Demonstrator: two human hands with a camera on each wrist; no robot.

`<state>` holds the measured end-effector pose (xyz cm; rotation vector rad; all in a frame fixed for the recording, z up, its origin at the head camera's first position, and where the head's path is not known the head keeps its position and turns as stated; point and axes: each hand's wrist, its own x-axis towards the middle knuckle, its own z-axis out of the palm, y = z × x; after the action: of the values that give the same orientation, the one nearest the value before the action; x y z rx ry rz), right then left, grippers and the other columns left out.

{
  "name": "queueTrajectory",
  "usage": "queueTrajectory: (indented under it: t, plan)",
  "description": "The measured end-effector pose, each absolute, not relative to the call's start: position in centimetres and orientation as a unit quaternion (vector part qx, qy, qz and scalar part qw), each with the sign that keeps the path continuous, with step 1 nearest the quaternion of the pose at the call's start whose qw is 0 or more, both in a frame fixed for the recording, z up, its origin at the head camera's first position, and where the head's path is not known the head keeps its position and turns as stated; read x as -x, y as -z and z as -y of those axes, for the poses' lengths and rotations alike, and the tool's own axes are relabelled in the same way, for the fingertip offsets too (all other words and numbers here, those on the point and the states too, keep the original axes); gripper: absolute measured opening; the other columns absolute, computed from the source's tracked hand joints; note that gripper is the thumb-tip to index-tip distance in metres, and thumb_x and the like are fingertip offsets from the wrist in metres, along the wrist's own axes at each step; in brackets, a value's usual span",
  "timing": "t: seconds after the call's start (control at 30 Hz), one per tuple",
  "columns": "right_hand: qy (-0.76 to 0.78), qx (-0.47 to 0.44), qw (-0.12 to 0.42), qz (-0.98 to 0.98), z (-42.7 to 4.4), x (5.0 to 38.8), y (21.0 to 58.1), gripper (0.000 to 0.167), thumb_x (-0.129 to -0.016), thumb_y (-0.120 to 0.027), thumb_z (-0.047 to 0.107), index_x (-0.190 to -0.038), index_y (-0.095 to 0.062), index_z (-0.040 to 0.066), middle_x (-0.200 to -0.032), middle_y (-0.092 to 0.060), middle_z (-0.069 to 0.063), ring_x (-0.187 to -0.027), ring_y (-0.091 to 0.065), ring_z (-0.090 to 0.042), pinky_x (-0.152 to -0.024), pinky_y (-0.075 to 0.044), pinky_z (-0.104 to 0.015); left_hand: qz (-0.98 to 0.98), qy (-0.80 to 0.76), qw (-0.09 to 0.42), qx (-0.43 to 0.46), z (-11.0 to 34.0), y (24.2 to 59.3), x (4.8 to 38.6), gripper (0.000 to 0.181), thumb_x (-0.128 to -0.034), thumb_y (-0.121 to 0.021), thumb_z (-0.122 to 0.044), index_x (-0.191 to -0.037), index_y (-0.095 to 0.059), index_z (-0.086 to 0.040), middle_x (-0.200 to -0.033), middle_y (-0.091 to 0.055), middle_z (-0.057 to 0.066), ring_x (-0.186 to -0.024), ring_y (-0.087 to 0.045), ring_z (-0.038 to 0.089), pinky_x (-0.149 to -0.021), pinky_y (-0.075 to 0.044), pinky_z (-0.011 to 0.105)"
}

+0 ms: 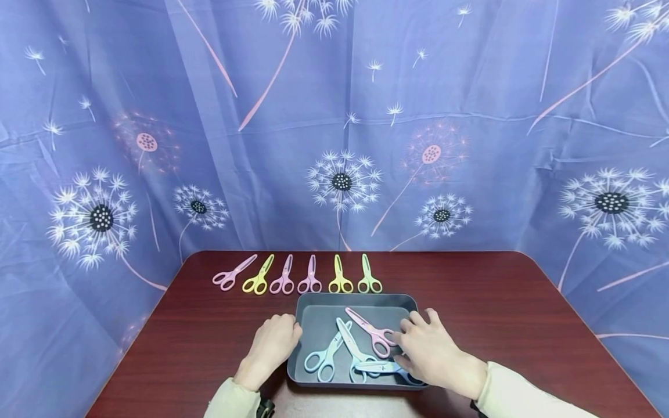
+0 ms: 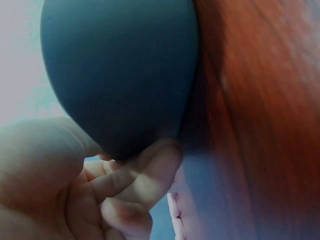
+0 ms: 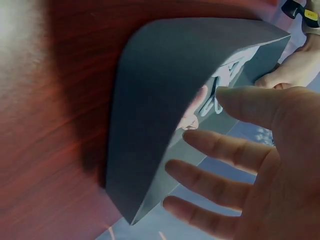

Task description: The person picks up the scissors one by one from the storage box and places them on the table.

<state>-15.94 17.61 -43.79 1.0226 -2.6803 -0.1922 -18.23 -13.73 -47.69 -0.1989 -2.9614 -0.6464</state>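
Observation:
A dark grey rectangular tray [image 1: 319, 325] lies near the front of the table. My left hand [image 1: 274, 343] grips its left wall, with thumb and fingers pinching the edge in the left wrist view. My right hand [image 1: 431, 352] hovers over the tray's right side, its fingers spread and slightly bent in the right wrist view. Inside the tray are pink scissors [image 1: 368, 326], light blue scissors [image 1: 326, 355] at the left, more light blue scissors [image 1: 351, 342] in the middle, and blue scissors [image 1: 376, 367] partly hidden under my right hand.
Behind the tray, several scissors stand in a row: pink [image 1: 237, 270], yellow [image 1: 266, 268], more pink and purple, yellow [image 1: 338, 268] and green scissors [image 1: 366, 267]. A blue dandelion-print curtain [image 1: 282, 174] hangs around the dark red table [image 1: 481, 302].

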Motion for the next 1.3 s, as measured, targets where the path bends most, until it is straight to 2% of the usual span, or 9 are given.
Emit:
queueTrajectory:
  t: [0.27, 0.5, 0.7, 1.0, 1.3]
  plan:
    - [0.033, -0.387, 0.107, 0.915, -19.3, 15.8, 44.3, 0.023, -0.075, -0.078, 0.035, -0.09, -0.072, 0.019, -0.077, -0.049, 0.006, -0.088, -0.047, -0.021, -0.079, -0.037, -0.057, 0.973, 0.215, 0.053, 0.063, 13.6, 47.4, 18.2, 0.027, -0.088, -0.057, -0.012, -0.061, -0.052, -0.013, -0.053, -0.043, -0.001, -0.048, -0.044, 0.018, -0.048, -0.038, 0.037]
    - [0.008, -0.407, 0.071, 0.911, -20.0, 16.1, 44.8, 0.017, -0.078, -0.077, 0.034, -0.085, -0.069, 0.022, -0.083, -0.053, 0.008, -0.095, -0.05, -0.021, -0.083, -0.037, -0.062, 0.974, 0.213, 0.05, 0.062, 13.6, 47.3, 18.2, 0.028, -0.0887, -0.057, -0.013, -0.061, -0.052, -0.013, -0.053, -0.043, -0.001, -0.048, -0.043, 0.017, -0.047, -0.037, 0.036]
    - [-0.009, -0.406, 0.049, 0.912, -20.4, 16.2, 45.1, 0.016, -0.079, -0.077, 0.033, -0.089, -0.071, 0.022, -0.088, -0.056, 0.007, -0.098, -0.051, -0.022, -0.085, -0.036, -0.064, 0.974, 0.215, 0.046, 0.056, 13.6, 47.2, 18.2, 0.027, -0.0889, -0.057, -0.013, -0.062, -0.053, -0.012, -0.053, -0.044, 0.0, -0.048, -0.044, 0.017, -0.048, -0.038, 0.037]
    - [-0.057, -0.385, 0.083, 0.917, -20.8, 16.0, 44.8, 0.011, -0.079, -0.077, 0.028, -0.081, -0.067, 0.024, -0.089, -0.056, 0.009, -0.1, -0.051, -0.022, -0.086, -0.032, -0.067, 0.973, 0.218, 0.046, 0.058, 13.4, 47.6, 18.2, 0.027, -0.0886, -0.057, -0.013, -0.062, -0.053, -0.013, -0.053, -0.044, -0.001, -0.048, -0.044, 0.017, -0.049, -0.038, 0.037]
    - [-0.068, -0.38, 0.063, 0.92, -20.6, 15.6, 45.3, 0.014, -0.074, -0.079, 0.021, -0.077, -0.066, 0.025, -0.089, -0.055, 0.011, -0.102, -0.052, -0.022, -0.089, -0.028, -0.072, 0.974, 0.214, 0.047, 0.06, 13.6, 47.3, 18.2, 0.026, -0.0889, -0.057, -0.013, -0.063, -0.055, -0.012, -0.054, -0.044, -0.001, -0.049, -0.045, 0.017, -0.049, -0.039, 0.037]
